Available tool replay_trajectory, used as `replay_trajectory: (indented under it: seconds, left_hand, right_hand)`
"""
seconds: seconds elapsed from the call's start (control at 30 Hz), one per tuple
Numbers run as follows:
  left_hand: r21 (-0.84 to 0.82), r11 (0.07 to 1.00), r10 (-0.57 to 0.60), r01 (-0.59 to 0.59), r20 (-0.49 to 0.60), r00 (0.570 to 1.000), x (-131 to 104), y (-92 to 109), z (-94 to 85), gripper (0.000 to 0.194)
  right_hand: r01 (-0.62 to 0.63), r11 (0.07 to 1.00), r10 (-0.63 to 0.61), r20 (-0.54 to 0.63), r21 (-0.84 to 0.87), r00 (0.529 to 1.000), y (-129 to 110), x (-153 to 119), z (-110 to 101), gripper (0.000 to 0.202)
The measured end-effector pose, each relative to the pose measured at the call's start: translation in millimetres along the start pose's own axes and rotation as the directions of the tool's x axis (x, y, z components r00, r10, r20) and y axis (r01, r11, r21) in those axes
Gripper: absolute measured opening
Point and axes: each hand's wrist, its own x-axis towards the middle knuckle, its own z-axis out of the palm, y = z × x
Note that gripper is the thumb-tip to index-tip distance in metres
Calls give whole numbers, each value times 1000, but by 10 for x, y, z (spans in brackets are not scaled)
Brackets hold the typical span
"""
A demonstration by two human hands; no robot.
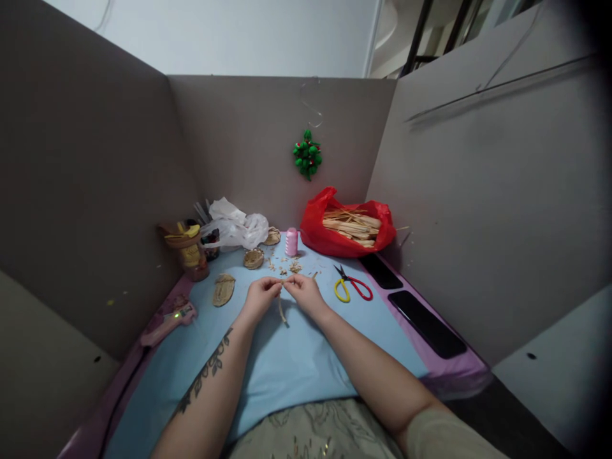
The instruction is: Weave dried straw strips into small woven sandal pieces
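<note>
My left hand (264, 297) and my right hand (305, 294) meet above the middle of the blue cloth (296, 363). Both are closed in a pinch on a thin pale straw strip (282, 310), whose loose end hangs down between them. Another short end pokes out past my right fingers. Left of my hands lies a flat oval woven straw piece (223, 290), with a small round woven basket (253, 258) behind it. Straw scraps (295, 268) are scattered just beyond my fingertips. Scissors (351, 285) with one yellow and one red handle lie spread to the right.
A red bag (313, 223) of dried straw stands at the back right, beside a pink thread spool (291, 243). Two black phones (427, 323) line the right edge. A glue gun (169, 323), tool pot (189, 252) and white plastic bag (239, 226) are left. Grey panels surround the table.
</note>
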Motion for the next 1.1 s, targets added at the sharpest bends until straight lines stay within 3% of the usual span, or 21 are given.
replay_trajectory:
  seconds: [0.27, 0.5, 0.77, 0.93, 1.1]
  left_hand:
    - [-105, 993, -54, 51, -25, 998, -3, -22, 10, 24]
    - [-29, 999, -39, 38, -17, 999, -8, -37, 15, 25]
    - [-241, 964, -119, 116, 4, 993, -39, 76, 33, 28]
    - [-313, 934, -178, 175, 19, 984, -51, 75, 49, 29]
    - [-307, 937, -158, 167, 52, 986, -33, 35, 34, 29]
  right_hand:
    - [103, 992, -103, 3, -69, 995, -10, -38, 9, 21]
    - [227, 960, -223, 44, -163, 974, 16, -48, 1, 31]
    - [91, 987, -95, -22, -134, 995, -31, -58, 24, 22]
    - [80, 989, -86, -45, -125, 995, -52, -77, 46, 20]
    - [102, 982, -106, -12, -156, 994, -38, -75, 43, 23]
